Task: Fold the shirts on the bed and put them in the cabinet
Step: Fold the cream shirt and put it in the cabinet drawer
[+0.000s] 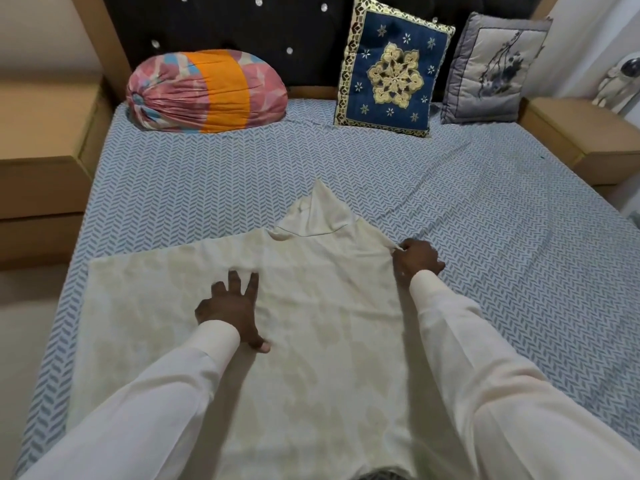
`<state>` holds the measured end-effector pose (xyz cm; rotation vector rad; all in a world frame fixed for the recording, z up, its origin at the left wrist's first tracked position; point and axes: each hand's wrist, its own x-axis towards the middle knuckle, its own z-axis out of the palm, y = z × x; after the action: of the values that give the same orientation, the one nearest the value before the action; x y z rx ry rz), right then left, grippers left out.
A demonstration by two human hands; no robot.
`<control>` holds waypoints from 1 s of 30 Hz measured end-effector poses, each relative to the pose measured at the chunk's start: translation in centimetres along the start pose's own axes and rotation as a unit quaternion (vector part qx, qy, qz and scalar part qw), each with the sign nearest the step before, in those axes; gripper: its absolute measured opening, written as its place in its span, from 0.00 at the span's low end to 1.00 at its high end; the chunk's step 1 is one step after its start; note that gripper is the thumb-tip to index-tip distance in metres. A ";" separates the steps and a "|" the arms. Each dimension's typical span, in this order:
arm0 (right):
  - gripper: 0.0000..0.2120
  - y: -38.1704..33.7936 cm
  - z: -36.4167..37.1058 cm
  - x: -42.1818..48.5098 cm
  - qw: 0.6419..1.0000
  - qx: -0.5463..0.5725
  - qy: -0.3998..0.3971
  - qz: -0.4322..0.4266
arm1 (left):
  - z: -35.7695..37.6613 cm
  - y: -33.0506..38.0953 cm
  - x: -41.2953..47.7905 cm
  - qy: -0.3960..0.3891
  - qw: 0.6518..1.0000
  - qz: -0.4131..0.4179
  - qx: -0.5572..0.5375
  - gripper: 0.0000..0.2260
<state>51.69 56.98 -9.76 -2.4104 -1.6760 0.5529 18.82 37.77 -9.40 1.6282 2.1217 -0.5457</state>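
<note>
A cream shirt (311, 341) is lying spread flat on the bed's blue herringbone sheet (242, 174), its collar end pointing away beyond the fingertips of both hands. The left hand (230, 310) is resting palm-down on the cloth, its fingers (252, 284) straight and splayed, pressing the fabric and gripping nothing. To the right of those fingers and a little farther out, the right hand (417, 259) is pinching the shirt's shoulder edge, with its fingers curled round a small tuck of cloth. Well beyond all the fingertips, 1 pink-and-orange bolster (207, 90) is lying ahead of the left fingers. 2 cushions are leaning against the dark headboard (242, 22): a navy cushion (391, 69) with gold embroidery ahead of the right fingers, and a grey cushion (491, 69) farther right.
</note>
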 end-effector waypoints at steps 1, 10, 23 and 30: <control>0.15 -0.7 0.2 0.6 0.999 0.004 0.028 0.022 | -0.1 -0.1 0.4 -0.001 1.000 0.000 -0.002 0.71; 0.20 -7.3 2.2 4.4 0.995 -0.081 -0.005 -0.062 | -1.0 0.9 1.0 -0.021 0.999 -0.022 0.006 0.76; 0.06 -15.8 6.3 2.0 0.926 0.022 -0.090 -0.365 | -1.2 1.3 1.7 -0.025 0.999 -0.027 0.022 0.77; 0.28 -13.6 8.6 -2.3 0.938 0.014 -0.058 -0.341 | -0.3 1.1 1.3 -0.001 0.999 -0.035 -0.009 0.75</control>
<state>35.85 59.05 -12.75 -1.6200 -2.3495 0.5910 19.58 39.23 -9.89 1.5483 2.1831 -0.5472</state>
